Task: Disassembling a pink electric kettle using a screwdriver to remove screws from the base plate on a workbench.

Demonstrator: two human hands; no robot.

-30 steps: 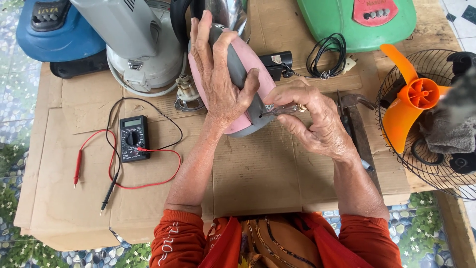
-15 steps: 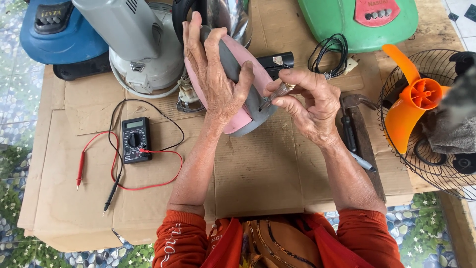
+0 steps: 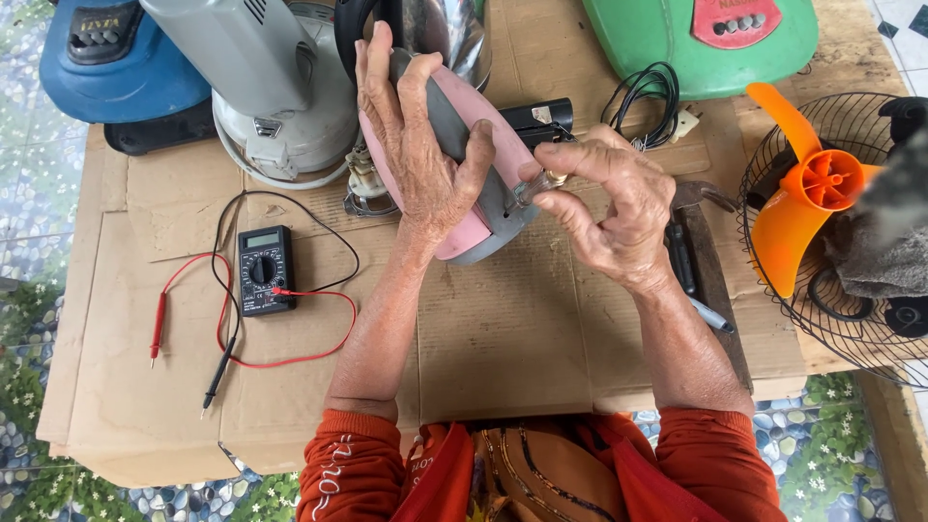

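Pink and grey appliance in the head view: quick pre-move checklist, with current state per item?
1. Left hand has a firm grip on the pink and grey appliance: ok, palm and fingers wrap its body.
2. Right hand holds the small tool at the appliance's side: ok, pinched between thumb and fingers.
3. Tool tip seated in a screw: cannot tell, the tip is too small to see.
4. Appliance unplugged: cannot tell, no cord end visible.
5. Multimeter and its leads lie apart from both hands: ok, on the cardboard to the left.
6. Orange fan blade apart from the right hand: ok.
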